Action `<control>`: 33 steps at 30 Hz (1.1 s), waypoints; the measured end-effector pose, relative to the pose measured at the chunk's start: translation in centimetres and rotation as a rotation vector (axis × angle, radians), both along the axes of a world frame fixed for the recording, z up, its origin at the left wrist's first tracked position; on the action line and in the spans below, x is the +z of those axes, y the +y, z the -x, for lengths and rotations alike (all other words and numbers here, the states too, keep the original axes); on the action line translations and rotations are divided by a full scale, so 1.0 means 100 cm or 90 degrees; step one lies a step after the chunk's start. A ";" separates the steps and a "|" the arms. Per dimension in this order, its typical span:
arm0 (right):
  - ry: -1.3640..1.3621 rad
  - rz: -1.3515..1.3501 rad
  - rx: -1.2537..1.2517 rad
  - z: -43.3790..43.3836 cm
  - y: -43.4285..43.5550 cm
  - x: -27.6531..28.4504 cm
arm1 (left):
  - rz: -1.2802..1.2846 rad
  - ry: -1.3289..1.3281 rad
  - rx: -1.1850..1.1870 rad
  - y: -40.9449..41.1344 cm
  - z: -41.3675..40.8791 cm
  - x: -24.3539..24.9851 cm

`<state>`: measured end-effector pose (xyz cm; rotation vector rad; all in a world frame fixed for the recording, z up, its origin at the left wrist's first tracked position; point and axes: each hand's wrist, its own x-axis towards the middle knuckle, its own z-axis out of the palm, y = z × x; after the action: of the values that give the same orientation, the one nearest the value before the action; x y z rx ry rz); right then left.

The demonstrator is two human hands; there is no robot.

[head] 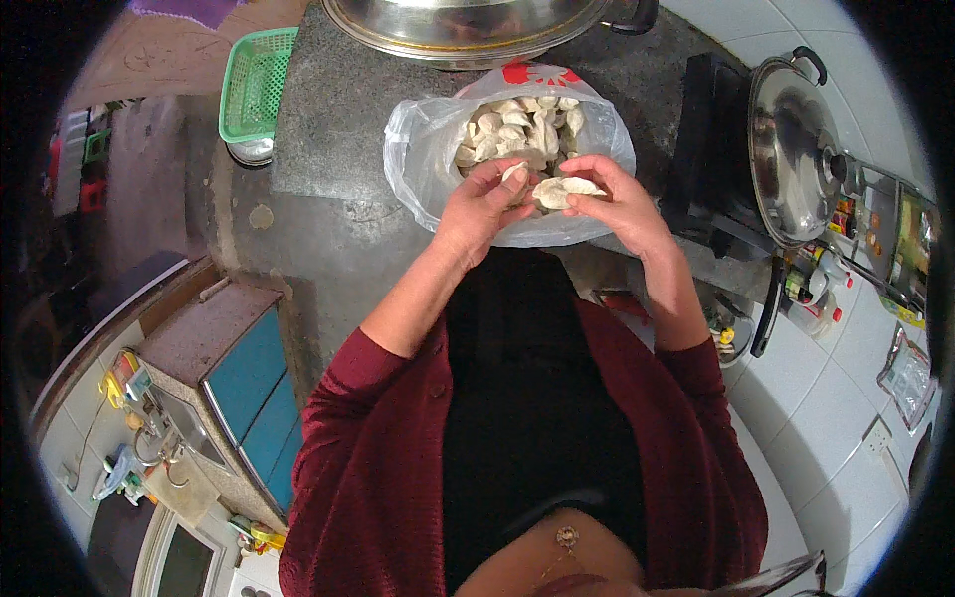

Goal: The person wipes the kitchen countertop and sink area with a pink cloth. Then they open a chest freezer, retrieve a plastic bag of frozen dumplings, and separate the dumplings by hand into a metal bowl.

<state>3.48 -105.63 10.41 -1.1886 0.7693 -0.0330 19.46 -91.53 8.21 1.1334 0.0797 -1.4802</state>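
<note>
A translucent plastic bag [421, 142] with a red print lies wide open on the dark stone counter, full of pale dumplings [515, 130] that look floury or frozen. Over its near edge, my left hand [485, 198] pinches one pale dumpling [515, 173] between thumb and fingers. Close beside it on the right, my right hand [615, 195] grips a pair of dumplings [563, 192], which seem stuck together. The two hands are nearly touching. What lies under my fingers in the bag is hidden.
Beyond the bag stands a large steel pan [470, 30] with a black handle. A green plastic basket [257, 86] rests over a metal bowl [252, 151] at the left. On the right, a lidded steel wok [794, 153] sits on a black stove [709, 149], its long handle pointing towards me.
</note>
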 end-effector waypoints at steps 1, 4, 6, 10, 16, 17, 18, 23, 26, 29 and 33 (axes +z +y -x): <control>-0.023 -0.033 -0.035 -0.001 0.001 -0.001 | -0.020 0.019 -0.020 -0.002 0.000 0.003; -0.026 -0.024 -0.065 -0.001 0.006 -0.005 | -0.079 0.051 -0.065 -0.007 0.002 0.010; -0.036 0.008 -0.063 0.002 0.007 -0.011 | -0.117 0.038 -0.076 -0.008 0.006 0.012; -0.051 0.114 -0.071 0.003 0.013 -0.011 | -0.013 -0.029 -0.051 -0.009 0.016 0.000; 0.051 0.462 -0.045 -0.007 0.021 0.004 | 0.005 -0.027 0.007 -0.008 0.025 -0.010; 0.049 0.460 -0.043 -0.007 0.022 0.003 | 0.011 -0.049 0.004 -0.007 0.025 -0.012; 0.048 0.457 -0.043 -0.006 0.022 0.002 | 0.018 -0.070 0.000 -0.007 0.026 -0.012; 0.084 0.362 -0.056 0.003 0.021 -0.022 | 0.014 -0.101 -0.028 -0.008 0.025 -0.010; 0.130 0.261 -0.082 0.008 0.017 -0.030 | 0.008 -0.093 -0.017 -0.006 0.025 -0.014; 0.142 0.259 -0.063 0.009 0.011 -0.025 | -0.029 -0.086 -0.042 -0.003 0.021 -0.015; 0.090 0.603 0.010 0.003 0.013 -0.017 | -0.004 -0.513 -0.265 0.003 0.020 -0.013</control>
<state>3.23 -104.29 8.70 -2.1082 0.8954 -0.3329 17.46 -91.21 6.89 1.7444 -0.7442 -1.2602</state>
